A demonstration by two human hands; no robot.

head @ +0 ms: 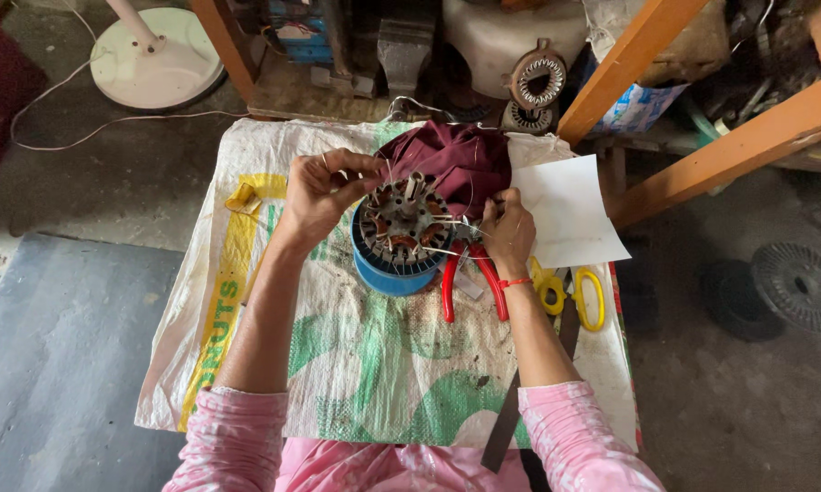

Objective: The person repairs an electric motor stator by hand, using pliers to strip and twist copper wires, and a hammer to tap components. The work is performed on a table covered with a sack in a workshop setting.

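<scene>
I see my left hand (319, 191) curled over the near-left rim of the motor stator (401, 223), fingers pinched together on what looks like a thin strand of winding wire (385, 173) rising just off their tips. My right hand (509, 232) sits on the stator's opposite side, fingers closed around the head of the red-handled pliers (469, 273), whose handles trail back past my wrist. The stator itself rests on a blue round base (387, 273), directly between my two sets of fingers, on the woven sack (365, 364) covering the small table. I judge the stator heavy and rigid, a laminated steel core, best gripped by its outer rim; the wire is light, springy and easily kinked or snapped, so it wants a gentle pinch close to the slot. Beyond my fingertips lies a maroon cloth (460, 155), soft and no obstacle. Just outside my right fingers are a white sheet of paper (570, 210) and yellow-handled scissors (574, 292), which crowd that side. Outside my left fingers the sack runs bare to the table edge, giving the wider room for moving.
</scene>
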